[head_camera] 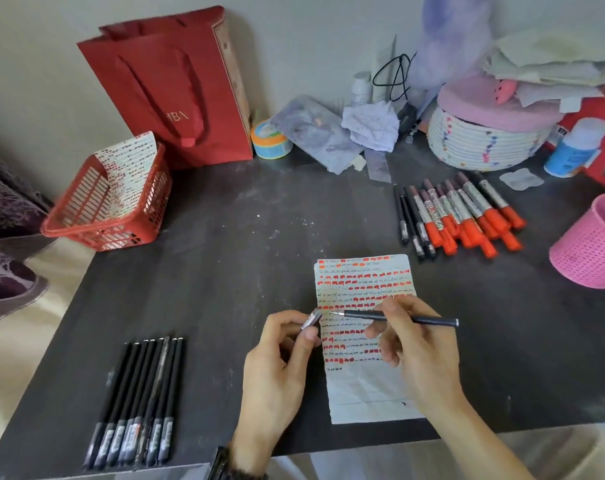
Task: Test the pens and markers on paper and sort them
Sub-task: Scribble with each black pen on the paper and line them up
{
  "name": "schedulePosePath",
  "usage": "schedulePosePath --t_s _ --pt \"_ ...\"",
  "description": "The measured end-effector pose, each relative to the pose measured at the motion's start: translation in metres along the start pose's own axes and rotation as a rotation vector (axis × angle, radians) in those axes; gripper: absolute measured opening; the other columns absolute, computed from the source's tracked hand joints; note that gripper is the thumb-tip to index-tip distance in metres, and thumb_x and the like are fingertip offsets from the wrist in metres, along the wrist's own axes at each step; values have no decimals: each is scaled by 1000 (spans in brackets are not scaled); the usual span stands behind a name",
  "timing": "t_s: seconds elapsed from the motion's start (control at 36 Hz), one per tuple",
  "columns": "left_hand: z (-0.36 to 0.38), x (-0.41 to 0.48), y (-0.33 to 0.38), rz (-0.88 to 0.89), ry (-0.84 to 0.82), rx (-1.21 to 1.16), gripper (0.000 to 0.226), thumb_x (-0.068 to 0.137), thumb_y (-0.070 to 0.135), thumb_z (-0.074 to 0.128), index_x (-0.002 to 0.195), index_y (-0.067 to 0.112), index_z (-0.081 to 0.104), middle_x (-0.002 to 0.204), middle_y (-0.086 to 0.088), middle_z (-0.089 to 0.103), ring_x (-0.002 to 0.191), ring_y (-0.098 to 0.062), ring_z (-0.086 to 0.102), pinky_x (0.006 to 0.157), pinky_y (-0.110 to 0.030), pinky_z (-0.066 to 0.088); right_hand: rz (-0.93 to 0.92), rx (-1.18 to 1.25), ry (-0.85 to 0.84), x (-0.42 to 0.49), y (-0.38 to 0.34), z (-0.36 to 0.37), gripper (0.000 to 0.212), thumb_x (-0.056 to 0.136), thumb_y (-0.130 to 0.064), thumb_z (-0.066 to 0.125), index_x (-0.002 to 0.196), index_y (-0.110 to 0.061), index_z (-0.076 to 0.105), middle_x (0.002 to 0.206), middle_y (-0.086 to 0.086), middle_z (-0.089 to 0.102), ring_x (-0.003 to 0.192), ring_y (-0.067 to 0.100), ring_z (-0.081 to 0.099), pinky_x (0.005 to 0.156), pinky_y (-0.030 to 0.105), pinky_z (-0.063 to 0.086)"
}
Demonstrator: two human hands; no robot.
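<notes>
A sheet of paper (365, 386) covered with red marks and thin scribbles lies on the dark table (224, 271). My right hand (415, 351) grips an uncapped black pen (398, 318), its tip pointing left just above the paper's left edge. My left hand (276, 368) pinches the pen's clear cap (311, 319) beside that edge. Several black pens (138, 403) lie in a row at the front left. At the right, several red-capped markers (467, 216) and a few black pens (410, 220) lie side by side.
A red basket (107, 206) holding a marked sheet stands at the left, with a red paper bag (169, 88) behind it. A pink cup (592, 244) sits at the right edge. Boxes, a woven basket (477, 140) and clutter line the back.
</notes>
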State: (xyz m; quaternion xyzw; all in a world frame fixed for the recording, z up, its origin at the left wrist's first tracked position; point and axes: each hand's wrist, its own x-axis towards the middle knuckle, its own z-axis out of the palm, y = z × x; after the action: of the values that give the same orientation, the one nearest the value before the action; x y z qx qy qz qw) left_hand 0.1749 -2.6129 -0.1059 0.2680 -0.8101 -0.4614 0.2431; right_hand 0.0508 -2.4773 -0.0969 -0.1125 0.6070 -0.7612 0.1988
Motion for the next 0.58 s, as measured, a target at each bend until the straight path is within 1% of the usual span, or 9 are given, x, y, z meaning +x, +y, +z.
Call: schedulePosePath --t_s 0.11,0.22,0.28,0.39,0.47,0.58 --pt "-2 -1 -4 4 10 22 12 93 51 52 102 48 59 89 20 72 86 -4 68 69 -5 42 8 -32 11 -1 -1 1 30 83 -37 64 97 -12 71 72 7 74 43 10 56 44 15 45" --pt "-2 -1 -6 33 27 57 13 97 54 46 100 50 58 85 18 69 80 -6 65 66 -6 42 16 -19 14 -2 -1 1 30 83 -35 64 98 -10 70 72 8 74 44 11 58 46 14 47" --pt "-2 0 -6 41 32 66 17 99 58 44 100 50 58 84 18 68 76 -7 64 64 -7 41 17 -19 14 -2 -2 1 30 83 -34 64 98 -9 70 72 9 74 44 11 58 46 15 47" --pt "-3 0 -6 54 33 75 28 97 67 37 102 50 58 84 18 67 77 -7 64 64 -8 42 24 -19 7 -3 -1 1 29 83 -34 65 96 -9 71 70 10 74 45 11 59 47 15 48" --pt "-4 0 -5 56 30 83 26 99 64 38 102 50 60 84 18 66 77 -5 64 65 -7 42 21 -33 6 -3 -1 1 28 84 -34 65 94 -9 72 70 11 73 45 12 59 46 15 47" --pt "-4 0 -4 35 26 70 25 101 55 41 102 45 64 85 18 66 80 -7 64 65 -7 42 14 -51 14 -3 -2 2 31 82 -39 65 93 -11 72 68 9 73 44 11 59 45 14 46"
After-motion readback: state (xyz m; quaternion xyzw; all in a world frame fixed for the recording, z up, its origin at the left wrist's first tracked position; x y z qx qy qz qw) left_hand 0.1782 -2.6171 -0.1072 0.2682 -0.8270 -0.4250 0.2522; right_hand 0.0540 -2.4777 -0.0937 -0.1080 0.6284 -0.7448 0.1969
